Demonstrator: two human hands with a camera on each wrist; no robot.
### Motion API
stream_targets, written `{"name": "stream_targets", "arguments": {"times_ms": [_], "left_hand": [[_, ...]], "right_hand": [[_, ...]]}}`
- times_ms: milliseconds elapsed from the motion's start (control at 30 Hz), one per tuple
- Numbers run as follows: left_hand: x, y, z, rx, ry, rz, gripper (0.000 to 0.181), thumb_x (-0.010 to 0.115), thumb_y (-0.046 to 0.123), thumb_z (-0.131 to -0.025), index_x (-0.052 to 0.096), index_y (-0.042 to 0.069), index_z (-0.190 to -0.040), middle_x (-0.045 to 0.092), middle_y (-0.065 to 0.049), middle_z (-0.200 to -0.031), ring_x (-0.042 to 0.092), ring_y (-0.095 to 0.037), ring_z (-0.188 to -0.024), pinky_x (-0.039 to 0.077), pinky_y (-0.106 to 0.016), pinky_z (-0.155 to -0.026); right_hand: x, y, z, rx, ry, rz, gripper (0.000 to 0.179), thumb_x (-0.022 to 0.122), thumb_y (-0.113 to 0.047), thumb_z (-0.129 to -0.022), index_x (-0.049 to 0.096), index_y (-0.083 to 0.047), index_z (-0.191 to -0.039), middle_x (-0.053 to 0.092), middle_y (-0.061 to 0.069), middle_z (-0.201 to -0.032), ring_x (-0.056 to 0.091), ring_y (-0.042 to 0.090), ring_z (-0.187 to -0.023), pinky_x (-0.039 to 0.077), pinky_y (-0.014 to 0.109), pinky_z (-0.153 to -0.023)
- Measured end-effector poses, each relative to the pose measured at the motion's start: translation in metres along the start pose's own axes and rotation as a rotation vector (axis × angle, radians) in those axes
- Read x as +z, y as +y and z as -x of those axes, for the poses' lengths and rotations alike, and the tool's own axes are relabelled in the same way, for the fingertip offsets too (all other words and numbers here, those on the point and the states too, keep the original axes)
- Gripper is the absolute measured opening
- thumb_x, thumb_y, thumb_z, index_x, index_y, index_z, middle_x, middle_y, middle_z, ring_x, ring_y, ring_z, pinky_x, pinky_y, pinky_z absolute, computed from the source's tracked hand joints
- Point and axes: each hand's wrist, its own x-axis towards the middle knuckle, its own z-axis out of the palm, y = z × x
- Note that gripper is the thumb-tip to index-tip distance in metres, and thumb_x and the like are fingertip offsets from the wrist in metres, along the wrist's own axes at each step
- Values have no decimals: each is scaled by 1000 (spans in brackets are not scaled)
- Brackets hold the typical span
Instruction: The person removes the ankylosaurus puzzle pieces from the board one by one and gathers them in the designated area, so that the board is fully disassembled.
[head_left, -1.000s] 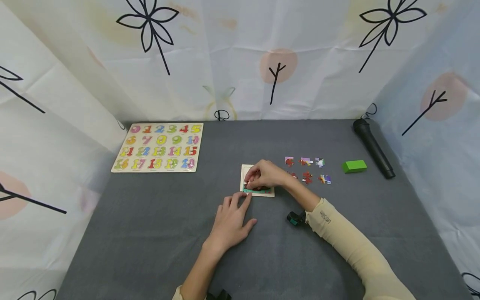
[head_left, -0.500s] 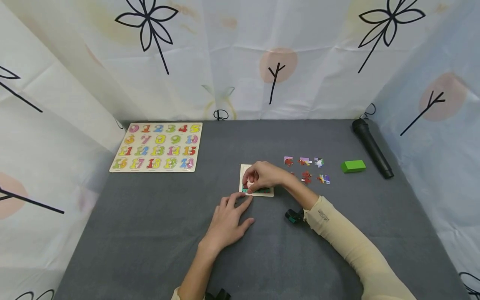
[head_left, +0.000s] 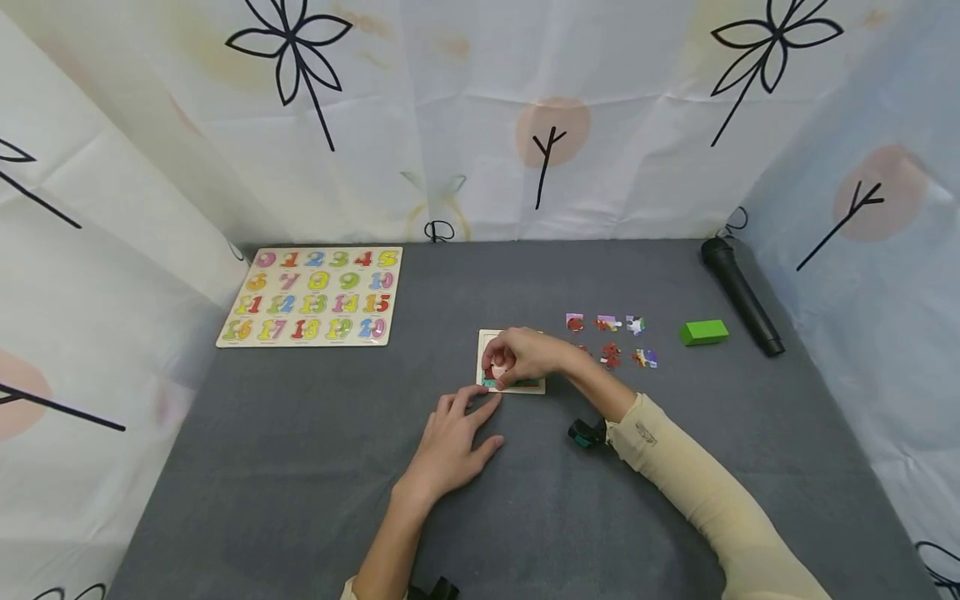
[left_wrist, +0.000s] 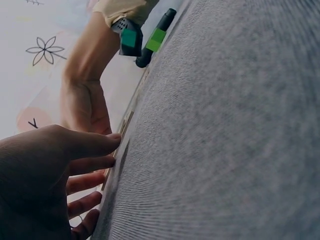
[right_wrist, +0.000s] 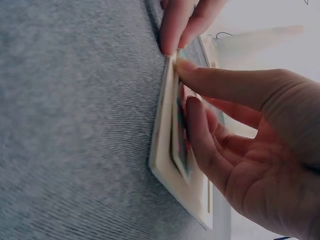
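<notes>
A small wooden puzzle tray (head_left: 522, 390) with a coloured picture lies on the grey table, partly covered by my right hand (head_left: 529, 353). That hand's thumb and curled fingers pinch a puzzle piece (right_wrist: 185, 94) low against the assembled part at the tray's left; the piece is mostly hidden. My left hand (head_left: 448, 446) lies relaxed in front of the tray, with its fingertips touching the near edge. In the right wrist view, the left fingers (right_wrist: 175, 27) meet the tray's corner close to the right thumb. Several loose puzzle pieces (head_left: 611, 354) lie to the right.
A number board (head_left: 315, 297) lies at the back left of the table (head_left: 300, 467). To the right are a green block (head_left: 704, 332) and a black microphone (head_left: 742, 296). Patterned cloth (head_left: 465, 92) stands around the table's back and sides.
The right hand's thumb and fingers have shifted slightly over the tray, uncovering some of the picture between them. The left hand stays at the near edge. The whole head view drifts slightly.
</notes>
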Motion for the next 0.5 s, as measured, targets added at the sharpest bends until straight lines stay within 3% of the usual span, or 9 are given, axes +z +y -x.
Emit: {"name": "stream_targets", "arguments": {"times_ms": [300, 500], "left_hand": [[-2, -3, 0, -5, -15, 52, 58, 76, 31, -103, 61, 14, -156, 49, -9, -164, 47, -39, -141, 44, -64, -112], [-3, -8, -2, -2, -8, 113, 56, 76, 28, -103, 62, 14, -155, 51, -8, -162, 49, -37, -137, 44, -61, -111]], "right_hand": [[3, 0, -2, 38, -19, -49, 20, 82, -3, -92, 73, 0, -109, 57, 5, -89, 47, 9, -73, 41, 22, -70], [4, -1, 2, 10, 12, 4, 22, 83, -5, -92, 71, -4, -110, 63, 13, -107, 53, 10, -77, 45, 23, -74]]}}
